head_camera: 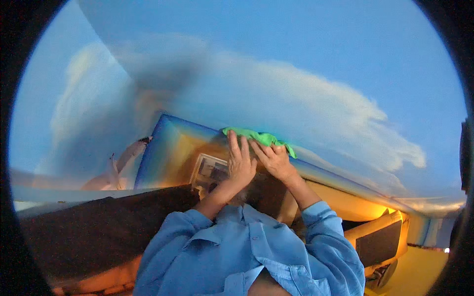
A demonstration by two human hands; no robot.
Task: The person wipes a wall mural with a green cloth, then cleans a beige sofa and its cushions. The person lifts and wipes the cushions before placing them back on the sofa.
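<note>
A bright green cloth (pixel 264 138) lies bunched along the blue edge (pixel 200 127) of a painted recess or beam. My left hand (pixel 240 164) is raised with its fingers stretched out and apart, and their tips touch the left part of the cloth. Close beside it on the right, my right hand (pixel 277 161) has bent fingers gripping the cloth against the edge. Beyond the cloth spreads a painted surface (pixel 296 88) showing blue sky and pale clouds. What lies under the cloth is hidden.
A framed picture (pixel 212 168) sits behind my left wrist. A dark panel (pixel 111 225) extends at the left, above orange brickwork (pixel 111 272). Lower right stands a yellow-lit structure with a dark panel (pixel 379 242). A pinkish curved shape (pixel 126 162) shows at the left.
</note>
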